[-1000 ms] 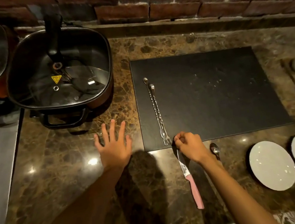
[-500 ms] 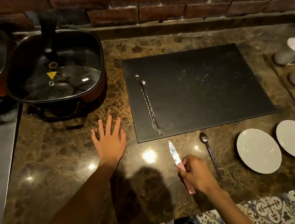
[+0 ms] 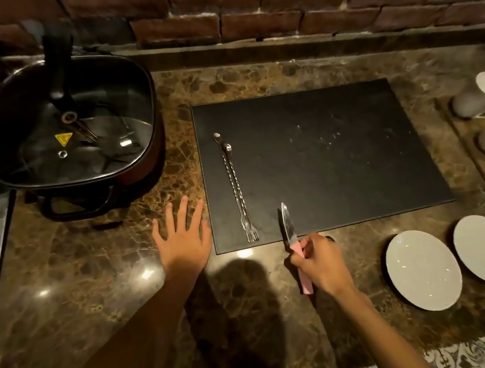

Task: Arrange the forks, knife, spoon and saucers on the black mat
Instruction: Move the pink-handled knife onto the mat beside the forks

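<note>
Two forks already lie near the black mat's left edge. Right hand has its grip closed on the knife, blade over the mat's front edge; left hand rests flat, open, on the desk. Next: lay the knife beside them.

A brown-veined marble counter runs below a rough red brick wall. At the left rear stands a dark, square electric pan under a glass lid that bears a yellow triangular warning sticker. Along the right edge a wooden tray holds white ceramic pieces, probably overturned cups. Patterned blue-and-white floor tiles show past the counter's near edge.
</note>
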A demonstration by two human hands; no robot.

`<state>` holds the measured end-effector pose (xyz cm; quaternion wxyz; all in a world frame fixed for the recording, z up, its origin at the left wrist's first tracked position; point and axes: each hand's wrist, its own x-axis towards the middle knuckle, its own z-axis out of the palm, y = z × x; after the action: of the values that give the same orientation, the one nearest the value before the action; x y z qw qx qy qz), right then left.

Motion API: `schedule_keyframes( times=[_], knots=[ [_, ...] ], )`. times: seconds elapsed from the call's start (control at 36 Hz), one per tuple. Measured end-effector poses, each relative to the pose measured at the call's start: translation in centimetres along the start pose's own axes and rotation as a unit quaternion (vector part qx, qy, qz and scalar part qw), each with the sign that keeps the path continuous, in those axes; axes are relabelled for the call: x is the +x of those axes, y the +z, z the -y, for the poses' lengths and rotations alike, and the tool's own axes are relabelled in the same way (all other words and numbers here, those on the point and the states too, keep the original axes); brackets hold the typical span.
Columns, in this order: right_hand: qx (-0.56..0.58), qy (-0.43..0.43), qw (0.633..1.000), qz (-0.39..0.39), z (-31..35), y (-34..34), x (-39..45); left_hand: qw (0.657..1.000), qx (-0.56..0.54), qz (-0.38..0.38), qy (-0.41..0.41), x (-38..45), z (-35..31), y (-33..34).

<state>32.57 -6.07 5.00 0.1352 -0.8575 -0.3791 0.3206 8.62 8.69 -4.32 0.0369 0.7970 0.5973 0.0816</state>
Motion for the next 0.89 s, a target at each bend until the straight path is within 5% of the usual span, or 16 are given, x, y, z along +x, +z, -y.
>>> schedule_keyframes(
  times=[0.11,0.28,0.89],
  knots=[
    [-0.004,-0.002,1.000,-0.013,1.8,-1.4,4.4,0.996,0.005,-0.082,0.014,-0.2,0.0,0.2],
    [-0.006,0.001,1.000,-0.011,4.7,-2.5,9.6,1.000,0.000,-0.003,-0.020,0.2,-0.1,-0.1],
    [-0.032,-0.005,0.999,-0.026,7.1,-2.9,13.7,0.999,0.007,0.049,-0.011,0.2,0.1,-0.2]
  ],
)
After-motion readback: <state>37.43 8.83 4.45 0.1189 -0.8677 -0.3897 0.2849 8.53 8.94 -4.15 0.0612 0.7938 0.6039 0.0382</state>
